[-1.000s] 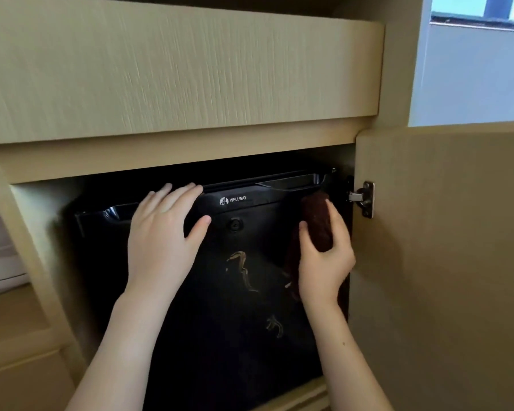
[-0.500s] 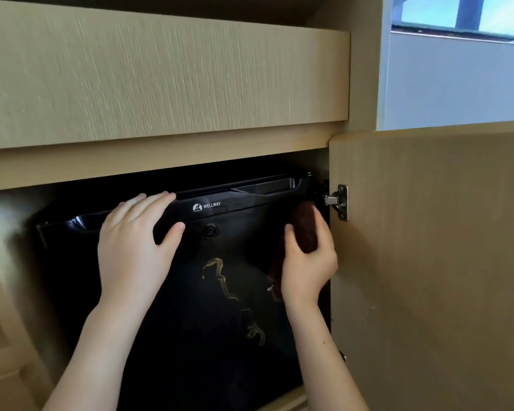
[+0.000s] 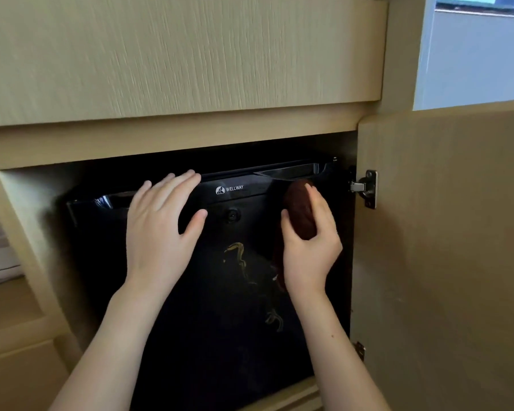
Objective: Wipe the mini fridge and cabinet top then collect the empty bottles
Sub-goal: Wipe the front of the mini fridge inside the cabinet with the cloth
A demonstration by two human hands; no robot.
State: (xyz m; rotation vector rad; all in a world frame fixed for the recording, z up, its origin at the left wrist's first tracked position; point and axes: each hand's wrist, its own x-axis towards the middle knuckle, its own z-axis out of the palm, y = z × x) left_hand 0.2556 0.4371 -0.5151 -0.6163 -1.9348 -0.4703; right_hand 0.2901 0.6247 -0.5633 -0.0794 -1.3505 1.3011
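Pressing our left hand (image 3: 161, 232) flat on the upper left of the black mini fridge (image 3: 220, 336) door, fingers (image 3: 175, 185) straight and spread, we gripped a dark brown cloth (image 3: 298, 209) in the right hand (image 3: 312, 256) at the door's upper right. The cloth looked soft and light, best bunched in the palm; the glossy door seemed stiff and slippery. Against a second earlier, both hands sat nearly unchanged; only our view had shifted.
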